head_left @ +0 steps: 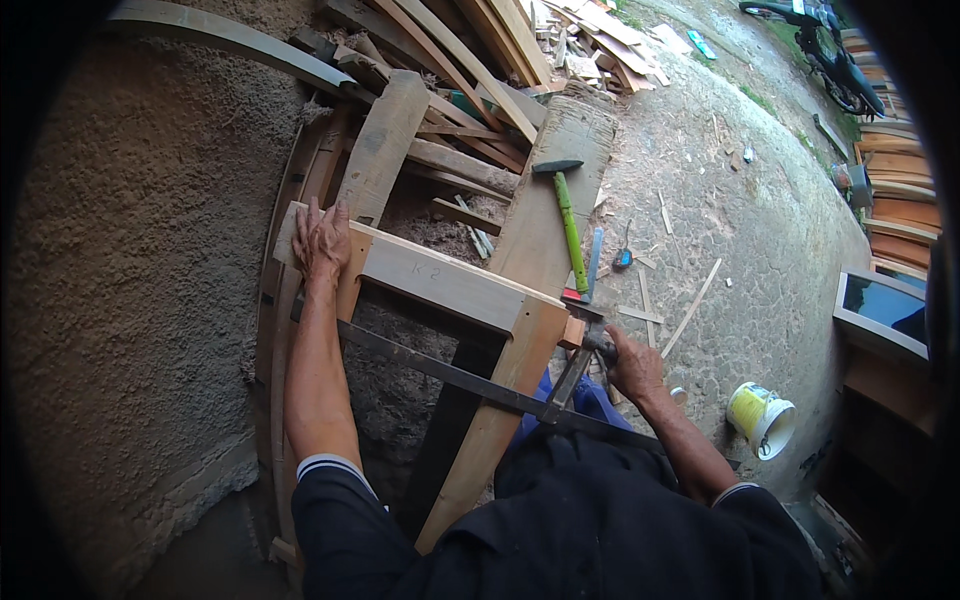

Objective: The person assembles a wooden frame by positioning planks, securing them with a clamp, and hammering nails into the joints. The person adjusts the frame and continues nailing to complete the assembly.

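A wooden frame (440, 290), with pencil marks on its grey-brown face, lies across two planks in front of me. Flat on its left end rests my left hand (322, 238), fingers stretched out. Under the frame runs the long dark steel bar of a bar clamp (450, 375). My right hand (635, 365) is closed around the clamp's dark screw end, right of the frame; the fingers' far side is hidden. A small wood block (573, 332) sits between the clamp and the frame's right end.
A hammer (568, 220) with a green handle lies on the wide plank (530, 225), beside a try square (593, 265). On the ground are a tape measure (623, 259), offcuts and a tipped bucket (757, 418). A rough wall (150, 280) stands left; stacked lumber (460, 60) lies ahead.
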